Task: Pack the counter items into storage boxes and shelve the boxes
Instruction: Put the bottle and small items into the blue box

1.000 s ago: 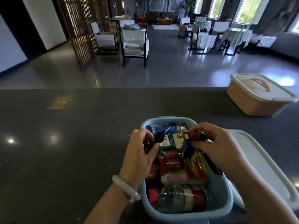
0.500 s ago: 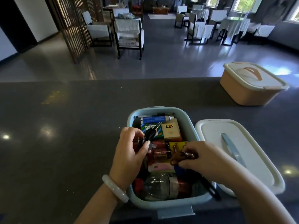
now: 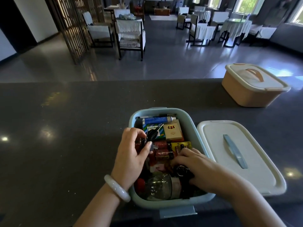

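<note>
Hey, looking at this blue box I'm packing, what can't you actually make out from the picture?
Head view only:
- What lies under the right hand: covered by the hand and wrist.
- Contents of the orange box: its lid is on.
- Print on the yellow pack and red batteries: too small.
- What the left hand pinches besides the dark key: hidden by fingers.

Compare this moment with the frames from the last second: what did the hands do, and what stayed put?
The right hand came down from above the blue box and now presses its dark key bunch in among the contents. The left hand still pinches its keys over the box. The white lid and the orange box stayed put.
</note>
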Action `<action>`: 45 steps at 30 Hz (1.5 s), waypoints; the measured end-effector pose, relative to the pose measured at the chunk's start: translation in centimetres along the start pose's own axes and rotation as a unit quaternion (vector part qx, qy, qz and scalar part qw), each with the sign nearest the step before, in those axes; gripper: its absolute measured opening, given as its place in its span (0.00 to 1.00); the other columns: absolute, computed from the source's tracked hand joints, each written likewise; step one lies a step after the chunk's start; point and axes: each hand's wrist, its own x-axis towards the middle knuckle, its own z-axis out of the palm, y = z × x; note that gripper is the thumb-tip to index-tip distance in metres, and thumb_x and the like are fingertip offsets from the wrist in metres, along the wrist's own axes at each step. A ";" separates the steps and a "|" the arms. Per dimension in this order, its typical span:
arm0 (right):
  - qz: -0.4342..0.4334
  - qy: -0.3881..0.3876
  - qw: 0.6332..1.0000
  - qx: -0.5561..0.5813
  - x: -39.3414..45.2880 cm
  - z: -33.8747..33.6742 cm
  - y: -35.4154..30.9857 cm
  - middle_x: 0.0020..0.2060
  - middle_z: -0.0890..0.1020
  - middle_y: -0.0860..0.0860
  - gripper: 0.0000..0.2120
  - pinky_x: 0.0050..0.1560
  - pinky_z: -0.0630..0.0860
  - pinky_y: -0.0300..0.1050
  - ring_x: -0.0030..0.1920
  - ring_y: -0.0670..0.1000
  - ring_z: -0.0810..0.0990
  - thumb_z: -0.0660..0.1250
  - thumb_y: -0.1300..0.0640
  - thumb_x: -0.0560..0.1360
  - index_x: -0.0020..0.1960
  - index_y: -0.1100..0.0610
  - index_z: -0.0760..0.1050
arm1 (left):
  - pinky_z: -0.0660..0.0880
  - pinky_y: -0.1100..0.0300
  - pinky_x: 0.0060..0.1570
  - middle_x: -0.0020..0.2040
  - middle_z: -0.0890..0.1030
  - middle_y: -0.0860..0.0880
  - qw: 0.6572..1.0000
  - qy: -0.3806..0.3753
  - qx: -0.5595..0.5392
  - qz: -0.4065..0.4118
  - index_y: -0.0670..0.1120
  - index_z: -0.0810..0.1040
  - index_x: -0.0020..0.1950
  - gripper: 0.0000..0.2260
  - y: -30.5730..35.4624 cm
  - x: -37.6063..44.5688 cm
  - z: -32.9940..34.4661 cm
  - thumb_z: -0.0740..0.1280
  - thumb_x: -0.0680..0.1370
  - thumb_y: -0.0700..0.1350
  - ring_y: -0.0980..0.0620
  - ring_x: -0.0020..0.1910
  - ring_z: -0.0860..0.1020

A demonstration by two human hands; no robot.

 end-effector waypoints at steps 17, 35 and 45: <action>0.025 0.174 0.984 0.026 -3.9 -7.4 -3.6 0.37 0.77 0.35 0.09 0.37 0.68 0.24 0.42 0.34 0.75 0.75 0.52 0.68 0.37 0.43 0.75 | 0.80 0.64 0.38 0.51 0.72 0.53 1.000 0.006 -0.009 -0.013 0.49 0.71 0.52 0.09 -0.1 -0.1 0.2 0.68 0.77 0.40 0.57 0.46 0.80; 0.072 -0.068 0.994 0.046 -0.2 -0.8 -1.0 0.44 0.76 0.37 0.06 0.44 0.75 0.32 0.45 0.37 0.76 0.71 0.52 0.73 0.49 0.43 0.78 | 0.78 0.69 0.41 0.50 0.72 0.53 1.000 0.000 0.002 -0.009 0.48 0.71 0.51 0.11 0.6 0.2 -0.2 0.70 0.75 0.36 0.60 0.45 0.81; 0.175 0.283 0.920 0.206 0.2 -1.9 1.2 0.40 0.81 0.38 0.17 0.36 0.74 0.28 0.41 0.36 0.80 0.67 0.64 0.75 0.45 0.40 0.76 | 0.77 0.64 0.51 0.50 0.80 0.55 0.985 -0.153 -0.070 -0.049 0.52 0.74 0.52 0.09 4.4 0.4 0.7 0.72 0.75 0.43 0.57 0.53 0.80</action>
